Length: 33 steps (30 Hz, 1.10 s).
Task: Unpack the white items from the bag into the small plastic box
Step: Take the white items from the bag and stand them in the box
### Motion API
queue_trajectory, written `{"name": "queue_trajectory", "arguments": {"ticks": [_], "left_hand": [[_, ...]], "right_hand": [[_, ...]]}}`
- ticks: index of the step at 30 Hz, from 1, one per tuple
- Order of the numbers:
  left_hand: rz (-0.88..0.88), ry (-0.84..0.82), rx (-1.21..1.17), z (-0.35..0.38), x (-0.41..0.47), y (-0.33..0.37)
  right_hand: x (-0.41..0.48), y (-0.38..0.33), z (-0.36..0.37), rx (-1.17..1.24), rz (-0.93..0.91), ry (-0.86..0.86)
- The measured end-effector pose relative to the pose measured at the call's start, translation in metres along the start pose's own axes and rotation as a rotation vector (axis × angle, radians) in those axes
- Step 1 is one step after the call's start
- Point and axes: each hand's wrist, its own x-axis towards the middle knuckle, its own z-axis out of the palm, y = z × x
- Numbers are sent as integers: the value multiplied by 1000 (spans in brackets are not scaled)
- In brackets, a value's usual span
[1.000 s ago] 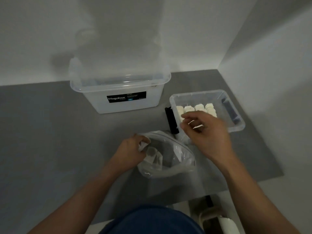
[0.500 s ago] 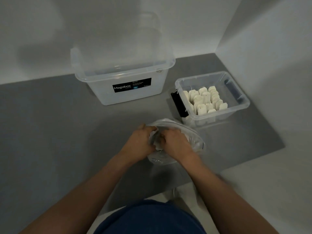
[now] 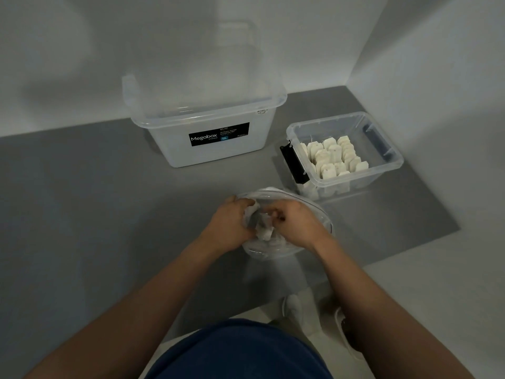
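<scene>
The left hand (image 3: 232, 224) grips the clear bag (image 3: 317, 214) at its rim; the right hand (image 3: 296, 225) pinches a white item (image 3: 264, 233) inside (small box (image 3: 363, 132) beyond, partly filled).

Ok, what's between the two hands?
Head view: white items inside the open bag, between the left hand, which grips the bag's rim, and the right hand, whose fingers seem to pinch one.
</scene>
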Motion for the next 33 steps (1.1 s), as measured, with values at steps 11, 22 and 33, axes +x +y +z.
{"name": "queue_trajectory", "arguments": {"ticks": [11, 22, 33], "left_hand": [[-69, 43, -111, -9, 6, -1], [80, 68, 76, -11, 3, 4], [96, -3, -18, -20, 2, 15]], "right_hand": [[-15, -15, -24, 946, 242, 157], [-18, -12, -16, -51, -70, 199], [-24, -10, -22, 324, 7, 162]]}}
